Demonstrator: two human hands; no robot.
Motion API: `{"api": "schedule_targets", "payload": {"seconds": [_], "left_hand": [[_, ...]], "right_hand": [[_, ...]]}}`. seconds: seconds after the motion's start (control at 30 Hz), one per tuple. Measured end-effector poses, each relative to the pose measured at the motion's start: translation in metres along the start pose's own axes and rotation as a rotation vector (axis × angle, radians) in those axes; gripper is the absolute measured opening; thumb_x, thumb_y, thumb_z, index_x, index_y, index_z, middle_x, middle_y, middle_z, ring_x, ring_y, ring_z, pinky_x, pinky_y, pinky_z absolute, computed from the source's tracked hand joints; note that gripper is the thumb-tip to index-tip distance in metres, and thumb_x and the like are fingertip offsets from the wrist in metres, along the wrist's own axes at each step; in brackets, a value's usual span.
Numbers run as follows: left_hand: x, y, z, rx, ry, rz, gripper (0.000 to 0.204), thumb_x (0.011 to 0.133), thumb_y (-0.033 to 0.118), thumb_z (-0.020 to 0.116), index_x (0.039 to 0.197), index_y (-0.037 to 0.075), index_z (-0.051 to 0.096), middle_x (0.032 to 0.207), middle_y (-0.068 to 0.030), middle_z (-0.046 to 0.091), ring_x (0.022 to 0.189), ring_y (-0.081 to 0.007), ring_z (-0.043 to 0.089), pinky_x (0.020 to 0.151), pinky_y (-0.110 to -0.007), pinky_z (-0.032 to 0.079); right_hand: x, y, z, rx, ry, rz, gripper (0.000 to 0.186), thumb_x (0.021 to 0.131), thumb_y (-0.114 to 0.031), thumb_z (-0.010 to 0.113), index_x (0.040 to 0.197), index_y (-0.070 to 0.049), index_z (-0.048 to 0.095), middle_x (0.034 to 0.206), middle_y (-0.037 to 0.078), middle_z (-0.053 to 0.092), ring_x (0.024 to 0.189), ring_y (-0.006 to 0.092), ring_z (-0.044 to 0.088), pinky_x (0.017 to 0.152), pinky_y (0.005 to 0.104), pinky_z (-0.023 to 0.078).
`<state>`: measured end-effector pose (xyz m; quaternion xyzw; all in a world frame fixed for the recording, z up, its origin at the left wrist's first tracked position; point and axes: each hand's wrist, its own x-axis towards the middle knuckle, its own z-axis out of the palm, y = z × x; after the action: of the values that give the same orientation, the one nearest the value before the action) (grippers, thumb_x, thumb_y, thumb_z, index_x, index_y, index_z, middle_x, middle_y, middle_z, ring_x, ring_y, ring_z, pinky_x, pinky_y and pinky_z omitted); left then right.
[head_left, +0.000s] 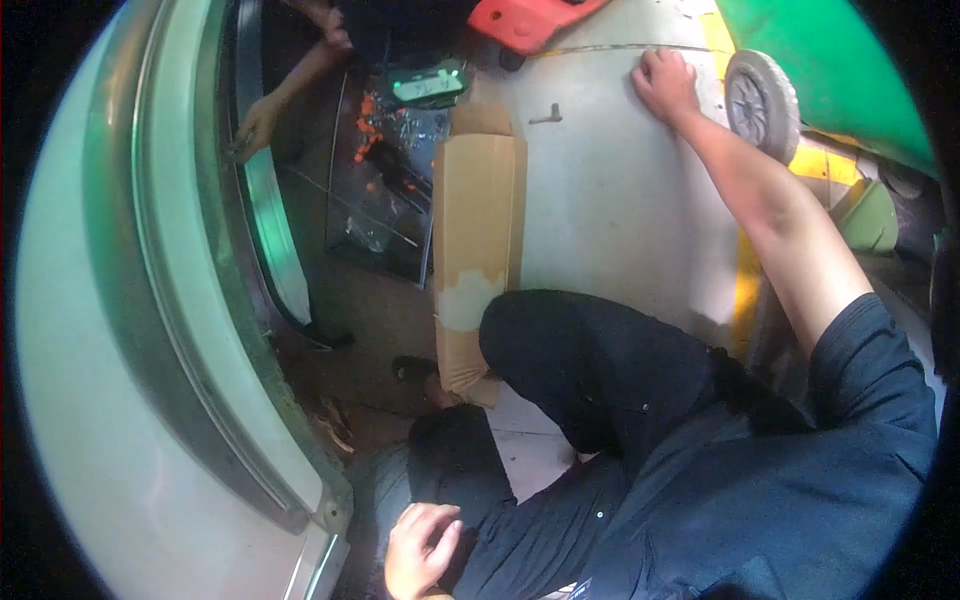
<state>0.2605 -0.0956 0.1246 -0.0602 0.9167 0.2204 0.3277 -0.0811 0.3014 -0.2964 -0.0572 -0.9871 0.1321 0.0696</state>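
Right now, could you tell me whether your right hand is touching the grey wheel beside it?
Apart. The head view shows the right hand flat on the floor, with bare floor between it and the wheel.

two own hands (665, 85) (420, 550), one cardboard sheet (477, 220), one wheel (762, 100)

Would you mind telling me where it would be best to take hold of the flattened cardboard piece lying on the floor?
Probably by a long side edge of the cardboard, near its middle, coming from the bare floor on its right. It lies flat and narrow; its near end sits tucked by the knee, and a tray of small parts crowds the left.
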Motion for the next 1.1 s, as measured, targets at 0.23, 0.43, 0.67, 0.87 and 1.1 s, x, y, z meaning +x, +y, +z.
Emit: {"api": "schedule_targets", "payload": {"seconds": [0.23,0.43,0.67,0.87,1.1], "left_hand": [[0.006,-0.006,-0.022,-0.254,-0.019,-0.237,0.012,0.075,0.000,0.068,0.071,-0.003,0.058,0.062,-0.0103,0.051,0.053,-0.0204,0.047,0.050,-0.029,0.036],[0.011,-0.010,-0.023,-0.198,-0.057,-0.328,0.012,0.078,0.007,0.068,0.078,-0.002,0.061,0.073,-0.0137,0.056,0.066,-0.0253,0.054,0.059,-0.033,0.042],[0.043,-0.012,-0.010,-0.135,-0.073,-0.090,0.016,0.075,0.009,0.065,0.089,0.002,0.067,0.077,-0.0122,0.063,0.072,-0.0264,0.060,0.064,-0.034,0.047],[0.043,-0.016,-0.018,-0.241,-0.031,-0.090,0.026,0.072,0.003,0.057,0.096,0.003,0.067,0.086,-0.0124,0.060,0.071,-0.0236,0.059,0.063,-0.032,0.048],[0.051,-0.028,0.003,-0.049,-0.230,-0.022,0.017,0.076,0.016,0.067,0.090,0.006,0.063,0.079,-0.0117,0.060,0.078,-0.0312,0.057,0.071,-0.041,0.048]], "right_hand": [[0.000,0.012,0.003,-0.083,0.017,0.046,0.035,0.092,-0.040,0.045,0.103,-0.010,0.060,0.104,0.011,0.056,0.103,0.0302,0.051,0.087,0.0476,0.039],[0.001,0.000,0.004,-0.115,-0.020,0.070,0.033,0.092,-0.041,0.045,0.100,-0.012,0.059,0.105,0.011,0.054,0.105,0.0296,0.050,0.090,0.0471,0.038],[0.005,0.009,0.014,-0.108,-0.024,0.024,0.037,0.091,-0.042,0.043,0.102,-0.011,0.060,0.107,0.015,0.056,0.104,0.0340,0.052,0.088,0.0519,0.039],[-0.001,-0.006,0.011,-0.137,-0.003,0.011,0.039,0.090,-0.043,0.043,0.099,-0.009,0.060,0.105,0.017,0.059,0.103,0.0369,0.052,0.085,0.0547,0.039],[0.005,0.008,0.007,-0.145,0.039,0.027,0.034,0.091,-0.038,0.046,0.100,-0.008,0.060,0.104,0.017,0.058,0.099,0.0362,0.053,0.083,0.0516,0.042]]}}
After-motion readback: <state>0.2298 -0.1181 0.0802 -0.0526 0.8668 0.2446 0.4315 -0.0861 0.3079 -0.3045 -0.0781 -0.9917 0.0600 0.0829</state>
